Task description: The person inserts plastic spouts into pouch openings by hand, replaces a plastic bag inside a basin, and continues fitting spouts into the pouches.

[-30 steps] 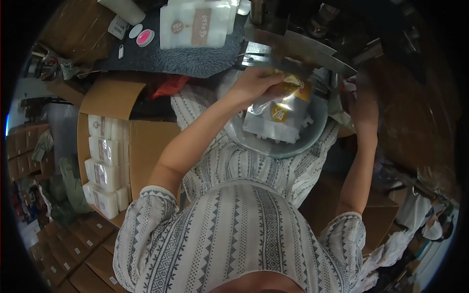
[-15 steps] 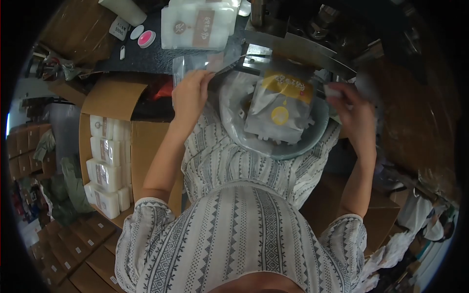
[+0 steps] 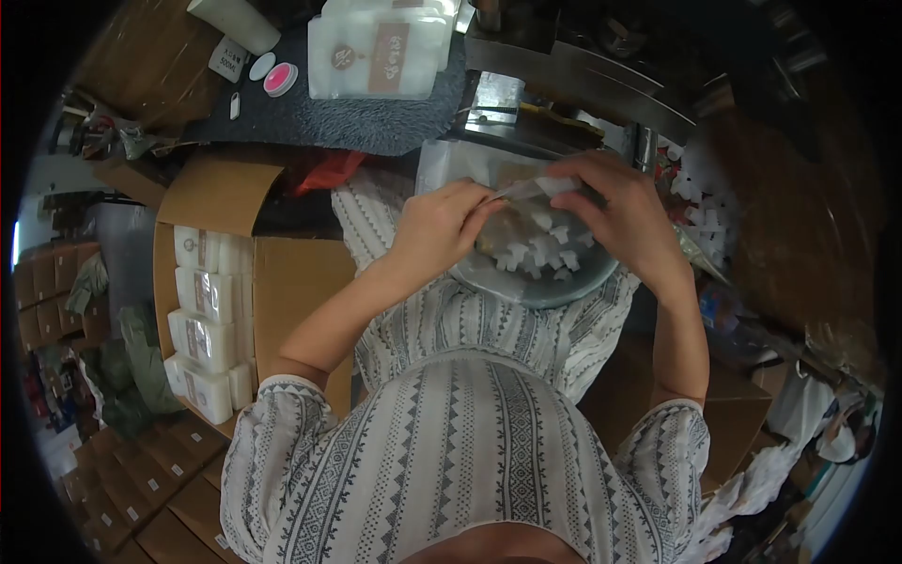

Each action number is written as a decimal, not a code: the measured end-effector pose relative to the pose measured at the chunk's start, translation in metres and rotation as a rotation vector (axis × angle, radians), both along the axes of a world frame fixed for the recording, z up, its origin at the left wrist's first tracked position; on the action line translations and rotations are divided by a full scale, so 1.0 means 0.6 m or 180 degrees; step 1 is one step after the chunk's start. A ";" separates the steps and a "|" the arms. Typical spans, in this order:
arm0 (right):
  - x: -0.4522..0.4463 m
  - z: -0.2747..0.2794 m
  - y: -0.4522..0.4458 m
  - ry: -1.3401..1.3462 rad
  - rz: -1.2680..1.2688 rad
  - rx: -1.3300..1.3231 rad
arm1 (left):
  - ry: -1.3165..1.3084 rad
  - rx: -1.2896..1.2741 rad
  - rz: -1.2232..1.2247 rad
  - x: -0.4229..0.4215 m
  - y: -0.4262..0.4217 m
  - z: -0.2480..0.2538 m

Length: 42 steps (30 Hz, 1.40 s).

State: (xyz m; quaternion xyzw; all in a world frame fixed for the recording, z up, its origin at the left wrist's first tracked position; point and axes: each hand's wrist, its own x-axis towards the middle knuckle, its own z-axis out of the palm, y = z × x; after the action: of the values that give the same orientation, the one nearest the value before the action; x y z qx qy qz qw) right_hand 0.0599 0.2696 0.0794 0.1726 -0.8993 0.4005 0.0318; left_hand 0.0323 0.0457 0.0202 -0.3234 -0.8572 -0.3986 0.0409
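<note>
Apparently I'm at the bag-handling step, my left hand [image 3: 440,221] pinching a clear bag [image 3: 526,191] over the far half of the bowl [image 3: 550,299], my right hand [image 3: 625,216] curled beside it, grip unclear, which calls for light, even fingertip control.

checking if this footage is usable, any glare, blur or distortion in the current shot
Head view: fisheye curvature with black, rounded borders; glare on the wrapped packs; the clear plastic between left hand and right hand has indistinct edges; upper right, deep shadow.
</note>
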 end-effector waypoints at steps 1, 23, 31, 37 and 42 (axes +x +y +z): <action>0.004 0.006 0.006 -0.0018 -0.0173 0.0013 | -0.0028 -0.0012 0.0063 -0.001 0.006 -0.001; 0.013 0.008 0.058 -0.0814 -0.0288 0.0161 | -0.0172 0.0108 -0.0731 -0.014 0.056 -0.023; -0.005 -0.005 0.055 -0.1085 -0.0674 -0.0226 | -0.1002 0.0448 -0.0600 -0.026 0.057 -0.033; 0.000 -0.010 0.061 -0.0469 -0.0836 -0.0112 | -0.2106 0.1006 -0.0363 -0.030 0.057 -0.048; 0.022 0.001 0.078 -0.0339 -0.0921 0.0053 | -0.3106 0.1391 -0.0005 -0.077 0.080 -0.047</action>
State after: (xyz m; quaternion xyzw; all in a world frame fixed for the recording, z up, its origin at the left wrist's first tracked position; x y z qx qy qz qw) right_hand 0.0730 0.3162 0.0802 0.0200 -0.9185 0.3929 0.0401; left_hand -0.0139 0.0940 -0.0078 -0.0851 -0.6734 -0.6719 -0.2964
